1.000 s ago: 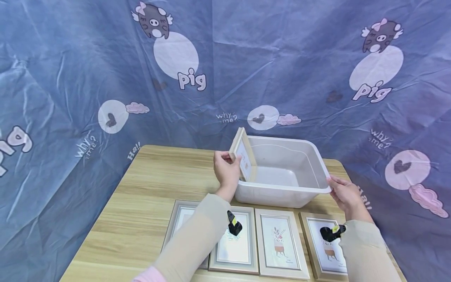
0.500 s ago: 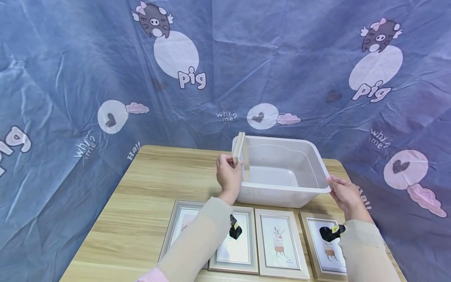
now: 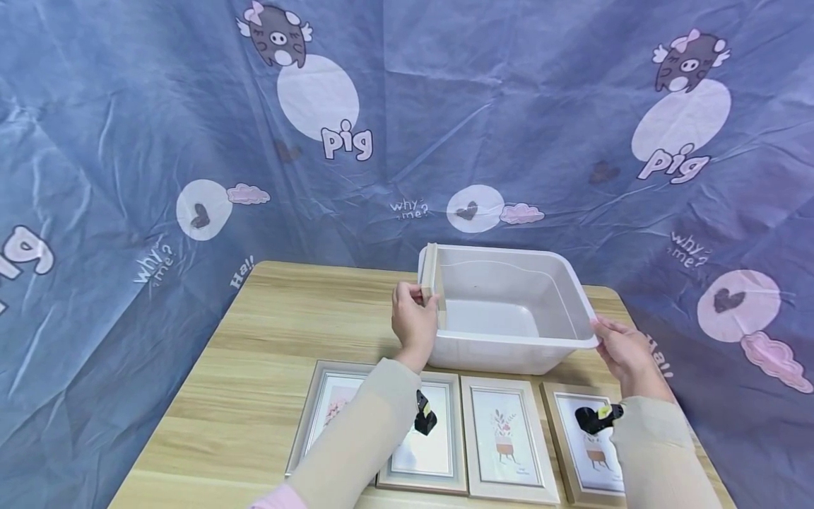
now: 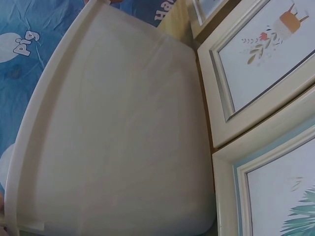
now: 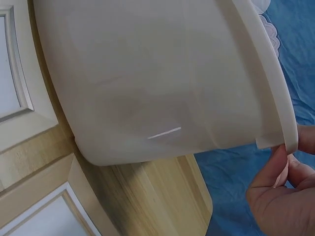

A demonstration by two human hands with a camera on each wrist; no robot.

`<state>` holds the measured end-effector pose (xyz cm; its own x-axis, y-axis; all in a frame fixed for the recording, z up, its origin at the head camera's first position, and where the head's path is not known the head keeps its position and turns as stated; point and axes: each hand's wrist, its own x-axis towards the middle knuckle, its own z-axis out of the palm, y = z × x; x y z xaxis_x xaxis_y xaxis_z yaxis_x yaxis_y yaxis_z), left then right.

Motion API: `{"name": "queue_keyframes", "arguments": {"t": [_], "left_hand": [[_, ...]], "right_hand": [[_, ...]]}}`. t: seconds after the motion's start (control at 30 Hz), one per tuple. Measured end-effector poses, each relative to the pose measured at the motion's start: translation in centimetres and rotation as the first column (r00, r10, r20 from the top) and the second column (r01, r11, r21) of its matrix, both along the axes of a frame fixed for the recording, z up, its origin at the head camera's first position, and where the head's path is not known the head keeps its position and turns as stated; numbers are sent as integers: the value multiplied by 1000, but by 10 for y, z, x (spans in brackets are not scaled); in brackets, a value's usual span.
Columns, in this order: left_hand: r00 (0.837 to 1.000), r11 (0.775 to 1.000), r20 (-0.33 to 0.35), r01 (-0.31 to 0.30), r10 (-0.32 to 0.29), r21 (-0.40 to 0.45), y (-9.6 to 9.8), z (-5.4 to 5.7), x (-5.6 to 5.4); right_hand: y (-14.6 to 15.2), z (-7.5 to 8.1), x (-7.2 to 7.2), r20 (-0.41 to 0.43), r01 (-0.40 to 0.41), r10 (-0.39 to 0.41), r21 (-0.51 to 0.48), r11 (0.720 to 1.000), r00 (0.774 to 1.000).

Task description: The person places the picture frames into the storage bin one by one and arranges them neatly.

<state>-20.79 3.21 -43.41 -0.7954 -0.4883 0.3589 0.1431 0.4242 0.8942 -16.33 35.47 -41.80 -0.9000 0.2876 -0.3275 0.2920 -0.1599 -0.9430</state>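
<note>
A blue cloth (image 3: 432,113) printed with pigs, hearts and clouds is hung behind a wood-grain table (image 3: 273,325). On the table a white plastic bin (image 3: 496,357) is set near the back edge. A pale wooden picture frame (image 3: 429,272) is stood on edge inside the bin, along its left end, and its near upper corner is pinched by the left hand (image 3: 413,322). The bin's rim is gripped near its front right corner by the right hand (image 3: 626,353) — held between thumb and fingers. In front of the bin four more frames (image 3: 505,442) are laid flat in a row, face up; the leftmost and rightmost are partly covered by pale sleeves (image 3: 356,438).
</note>
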Motion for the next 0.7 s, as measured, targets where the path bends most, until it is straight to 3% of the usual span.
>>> {"name": "queue_keyframes", "arguments": {"t": [0.13, 0.4, 0.7], "left_hand": [[1000, 1000, 7, -6, 6, -8, 0, -1, 1], [999, 1000, 36, -27, 27, -13, -1, 2, 5], [1000, 1000, 2, 6, -6, 2, -3, 0, 7]], "right_hand": [[-3, 1, 0, -6, 19, -20, -42, 999, 1000], [-7, 1, -1, 34, 69, -69, 7, 998, 997], [-9, -1, -2, 21, 84, -85, 35, 996, 996]]}}
